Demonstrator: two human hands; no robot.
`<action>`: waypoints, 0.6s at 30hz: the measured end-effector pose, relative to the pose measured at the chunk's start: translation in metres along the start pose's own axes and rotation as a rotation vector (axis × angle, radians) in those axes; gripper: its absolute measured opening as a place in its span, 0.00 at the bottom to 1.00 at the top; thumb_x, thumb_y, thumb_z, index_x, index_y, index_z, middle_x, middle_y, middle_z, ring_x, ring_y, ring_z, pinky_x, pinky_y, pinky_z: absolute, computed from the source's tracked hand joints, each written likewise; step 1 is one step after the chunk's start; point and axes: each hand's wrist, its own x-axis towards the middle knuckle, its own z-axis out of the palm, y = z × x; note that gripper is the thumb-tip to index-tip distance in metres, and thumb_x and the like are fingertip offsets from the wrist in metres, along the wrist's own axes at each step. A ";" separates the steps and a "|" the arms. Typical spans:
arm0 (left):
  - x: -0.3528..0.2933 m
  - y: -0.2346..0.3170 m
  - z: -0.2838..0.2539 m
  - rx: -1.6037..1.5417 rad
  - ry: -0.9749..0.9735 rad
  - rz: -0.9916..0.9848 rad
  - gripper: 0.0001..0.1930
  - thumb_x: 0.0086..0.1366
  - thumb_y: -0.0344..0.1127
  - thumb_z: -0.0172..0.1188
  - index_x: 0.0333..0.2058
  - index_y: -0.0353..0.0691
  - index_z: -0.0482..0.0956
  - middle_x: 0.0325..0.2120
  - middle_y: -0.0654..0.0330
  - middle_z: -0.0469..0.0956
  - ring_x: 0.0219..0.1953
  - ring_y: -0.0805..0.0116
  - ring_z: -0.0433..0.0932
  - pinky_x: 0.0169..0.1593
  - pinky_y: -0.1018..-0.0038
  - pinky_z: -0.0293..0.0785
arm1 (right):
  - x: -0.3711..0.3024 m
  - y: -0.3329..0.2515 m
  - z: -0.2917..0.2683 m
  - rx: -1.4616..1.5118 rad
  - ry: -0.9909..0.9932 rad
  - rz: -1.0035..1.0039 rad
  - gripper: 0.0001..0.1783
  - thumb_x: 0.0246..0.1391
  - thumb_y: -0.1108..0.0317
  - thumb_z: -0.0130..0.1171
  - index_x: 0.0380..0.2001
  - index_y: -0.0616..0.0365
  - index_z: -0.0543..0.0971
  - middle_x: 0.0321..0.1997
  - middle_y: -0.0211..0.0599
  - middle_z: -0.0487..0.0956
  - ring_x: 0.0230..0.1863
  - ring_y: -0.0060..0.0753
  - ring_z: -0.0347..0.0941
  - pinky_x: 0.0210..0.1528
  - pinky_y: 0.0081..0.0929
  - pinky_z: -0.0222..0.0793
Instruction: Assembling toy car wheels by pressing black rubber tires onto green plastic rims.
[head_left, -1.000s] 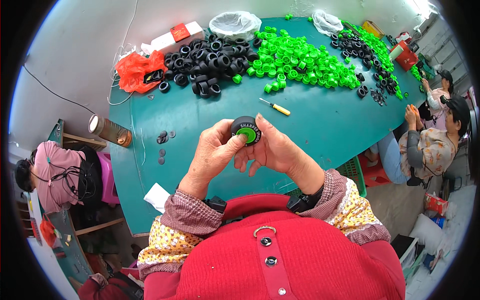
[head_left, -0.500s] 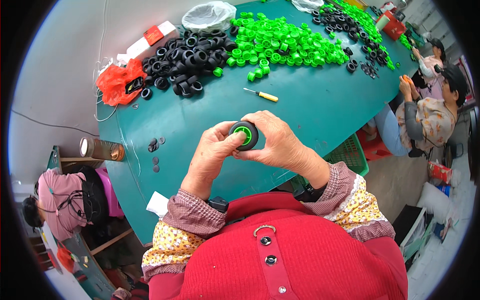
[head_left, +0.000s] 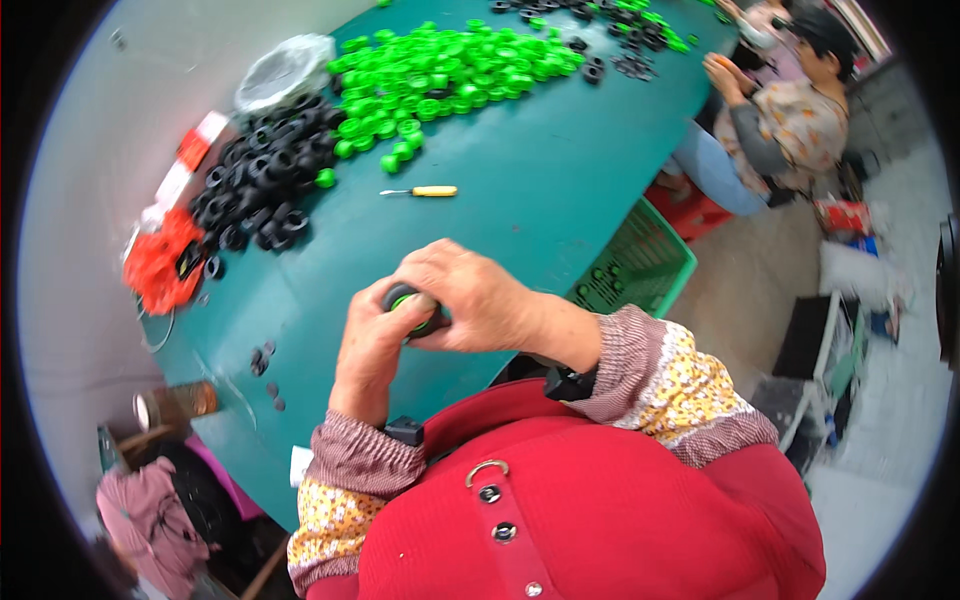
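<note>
Between both hands I hold a small toy wheel (head_left: 432,322), a black tyre around a bright green hub. My left hand (head_left: 368,335) grips its left side, the thumb pressed on the green hub. From the right, my right hand (head_left: 470,295) wraps over the tyre, and its fingers hide much of the wheel. Beyond my hands on the green table lies a screwdriver (head_left: 432,191) with a yellow handle. A heap of black tyres (head_left: 265,175) sits at the far left, beside a big heap of green hubs (head_left: 450,75).
A red plastic bag (head_left: 163,262) and a clear-lined basin (head_left: 285,75) stand at the table's far left. A brown jar (head_left: 175,405) is at the left edge. Below the right edge is a green crate (head_left: 650,255) holding wheels. A co-worker (head_left: 790,125) sits at the right.
My view has swung to the right, so the table's things appear farther left and the crate shows more. The wheel has tilted, and my right hand now covers more of it.
</note>
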 end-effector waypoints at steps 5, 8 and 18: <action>0.001 -0.022 -0.016 0.033 -0.051 -0.029 0.16 0.53 0.40 0.59 0.34 0.31 0.74 0.28 0.61 0.76 0.29 0.75 0.74 0.34 0.80 0.68 | -0.019 0.006 -0.012 0.010 -0.098 0.004 0.28 0.27 0.65 0.67 0.36 0.61 0.70 0.37 0.43 0.72 0.40 0.45 0.68 0.43 0.35 0.66; -0.005 -0.020 -0.057 0.285 0.054 -0.108 0.25 0.58 0.51 0.54 0.40 0.32 0.71 0.28 0.55 0.77 0.28 0.71 0.76 0.32 0.81 0.68 | -0.047 0.030 -0.042 -0.149 -0.094 0.146 0.28 0.29 0.61 0.67 0.36 0.61 0.70 0.36 0.45 0.72 0.40 0.47 0.68 0.44 0.35 0.65; -0.080 -0.105 -0.170 0.431 0.533 -0.334 0.21 0.57 0.48 0.55 0.38 0.32 0.74 0.26 0.57 0.77 0.23 0.74 0.74 0.26 0.79 0.66 | -0.222 0.114 -0.159 -0.644 -0.070 1.144 0.43 0.30 0.57 0.67 0.50 0.65 0.62 0.46 0.52 0.71 0.49 0.51 0.66 0.50 0.36 0.63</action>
